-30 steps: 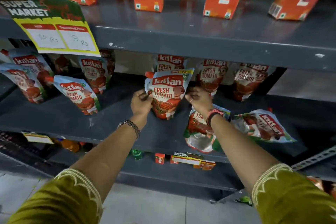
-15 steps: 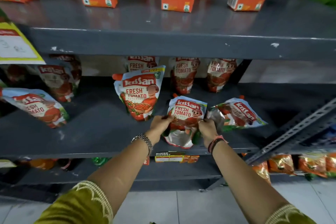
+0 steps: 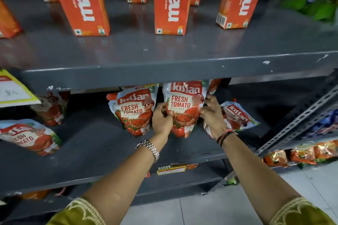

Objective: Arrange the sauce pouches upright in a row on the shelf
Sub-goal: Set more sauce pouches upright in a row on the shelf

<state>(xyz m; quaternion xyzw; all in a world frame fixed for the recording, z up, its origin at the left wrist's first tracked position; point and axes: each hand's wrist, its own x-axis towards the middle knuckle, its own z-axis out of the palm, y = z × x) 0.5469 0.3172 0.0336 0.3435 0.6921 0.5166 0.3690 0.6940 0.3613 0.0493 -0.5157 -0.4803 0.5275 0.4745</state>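
A shop aisle: grey slotted-steel shelving rack [image 3: 164,64] stocked with identical orange juice cartons [image 3: 170,2] on top, red ketchup pouches [image 3: 136,111] beneath, yellow "Super Market" price tag [image 3: 172,168] on its lower edge.

Shelf [image 3: 102,144]: dark grey, with white chips along the front edge of the tier above. Sauce pouches [image 3: 184,107]: red and white, printed with red tomatoes, white brand lettering on a red panel, small green round badge at the top corner. Cartons [image 3: 170,2] on the upper tier: orange with white lettering and green leaf marks. Sleeves [image 3: 76,213]: olive green, cream scalloped trim. Price tag [image 3: 12,89] at the left edge: yellow and white.
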